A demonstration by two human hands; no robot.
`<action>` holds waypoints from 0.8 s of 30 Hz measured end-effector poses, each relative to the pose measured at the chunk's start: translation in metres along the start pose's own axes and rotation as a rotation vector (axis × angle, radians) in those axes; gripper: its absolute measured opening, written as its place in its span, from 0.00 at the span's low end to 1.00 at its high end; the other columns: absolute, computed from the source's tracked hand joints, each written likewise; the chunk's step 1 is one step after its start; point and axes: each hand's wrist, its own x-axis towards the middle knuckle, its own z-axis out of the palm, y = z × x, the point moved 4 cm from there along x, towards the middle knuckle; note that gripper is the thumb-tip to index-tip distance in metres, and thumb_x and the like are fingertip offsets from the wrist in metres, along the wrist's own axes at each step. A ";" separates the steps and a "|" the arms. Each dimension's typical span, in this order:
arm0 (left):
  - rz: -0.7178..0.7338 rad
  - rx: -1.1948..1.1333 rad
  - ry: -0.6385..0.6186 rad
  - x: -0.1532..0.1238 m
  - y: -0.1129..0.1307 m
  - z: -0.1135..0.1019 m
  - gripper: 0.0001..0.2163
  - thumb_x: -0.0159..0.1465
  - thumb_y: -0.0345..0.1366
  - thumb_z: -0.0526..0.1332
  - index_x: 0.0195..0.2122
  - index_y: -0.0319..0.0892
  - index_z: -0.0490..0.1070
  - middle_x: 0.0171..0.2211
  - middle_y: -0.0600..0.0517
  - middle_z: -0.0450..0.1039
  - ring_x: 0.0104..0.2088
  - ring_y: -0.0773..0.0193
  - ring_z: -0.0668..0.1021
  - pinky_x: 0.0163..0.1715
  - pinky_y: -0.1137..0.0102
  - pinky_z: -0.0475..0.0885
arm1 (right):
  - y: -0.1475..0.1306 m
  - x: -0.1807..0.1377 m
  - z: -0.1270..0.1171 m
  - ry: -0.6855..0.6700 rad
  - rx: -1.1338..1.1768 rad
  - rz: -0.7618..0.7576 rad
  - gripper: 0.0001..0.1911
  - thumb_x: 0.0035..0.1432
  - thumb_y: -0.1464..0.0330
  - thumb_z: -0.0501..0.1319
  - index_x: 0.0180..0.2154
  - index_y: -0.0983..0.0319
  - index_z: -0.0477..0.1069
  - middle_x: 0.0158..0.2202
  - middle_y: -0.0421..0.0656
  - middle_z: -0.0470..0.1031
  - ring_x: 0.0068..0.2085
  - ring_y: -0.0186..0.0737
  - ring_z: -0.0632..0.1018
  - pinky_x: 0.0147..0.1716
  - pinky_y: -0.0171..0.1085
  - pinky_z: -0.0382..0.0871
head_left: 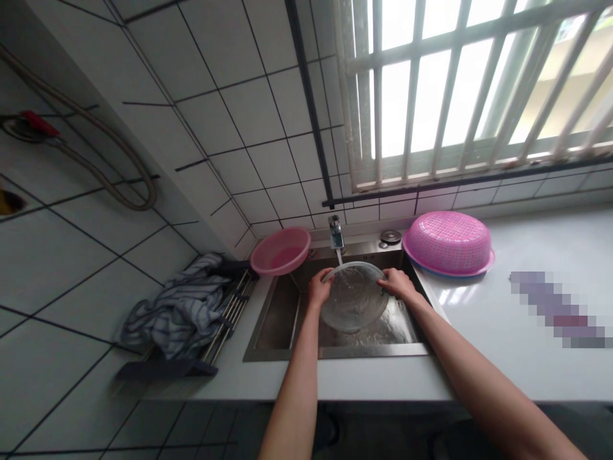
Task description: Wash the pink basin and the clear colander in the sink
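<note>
Colander (357,303), round and see-through (pale-rimmed), is pinched by the left hand (319,289) and right hand (399,283).

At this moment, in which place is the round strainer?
In the head view, the round strainer is below and right of centre, over the sink, held at its rim between the left hand and right hand, below the running faucet.

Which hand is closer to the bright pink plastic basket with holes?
Right. The right hand holds the round, see-through strainer on the side toward the pink basket; the left hand holds the opposite side, farther away.
</note>
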 end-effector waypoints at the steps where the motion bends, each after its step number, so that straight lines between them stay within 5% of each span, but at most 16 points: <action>1: 0.007 -0.022 0.009 0.001 -0.001 -0.001 0.11 0.64 0.33 0.66 0.48 0.45 0.82 0.50 0.46 0.84 0.51 0.56 0.84 0.55 0.65 0.75 | 0.006 0.002 0.001 -0.039 -0.007 0.026 0.18 0.64 0.56 0.65 0.50 0.57 0.83 0.47 0.53 0.85 0.51 0.54 0.84 0.44 0.37 0.72; 4: -0.010 0.001 0.011 0.001 -0.002 -0.002 0.12 0.65 0.32 0.64 0.48 0.44 0.81 0.50 0.46 0.84 0.52 0.55 0.84 0.55 0.64 0.75 | 0.013 0.004 0.001 -0.064 -0.018 0.070 0.17 0.67 0.56 0.62 0.47 0.58 0.84 0.46 0.54 0.85 0.51 0.54 0.84 0.44 0.38 0.72; 9: -0.018 0.187 -0.065 -0.008 0.004 0.002 0.17 0.62 0.31 0.68 0.52 0.47 0.80 0.50 0.48 0.84 0.51 0.54 0.84 0.55 0.64 0.75 | -0.002 -0.003 -0.005 0.076 -0.073 0.080 0.19 0.68 0.55 0.61 0.52 0.57 0.82 0.50 0.56 0.83 0.53 0.55 0.83 0.48 0.40 0.73; 15: 0.047 0.213 -0.082 -0.011 0.012 0.008 0.18 0.63 0.32 0.68 0.55 0.51 0.80 0.55 0.48 0.82 0.56 0.53 0.82 0.59 0.61 0.73 | -0.025 -0.011 -0.001 0.076 -0.060 -0.090 0.21 0.68 0.52 0.63 0.55 0.53 0.82 0.48 0.53 0.84 0.51 0.52 0.84 0.48 0.39 0.73; 24: -0.015 0.130 -0.017 -0.006 0.011 -0.003 0.13 0.66 0.33 0.65 0.51 0.47 0.81 0.50 0.47 0.84 0.51 0.55 0.84 0.55 0.64 0.75 | 0.000 -0.003 -0.009 0.001 -0.038 0.013 0.18 0.68 0.56 0.61 0.51 0.56 0.83 0.48 0.54 0.84 0.52 0.53 0.84 0.44 0.37 0.71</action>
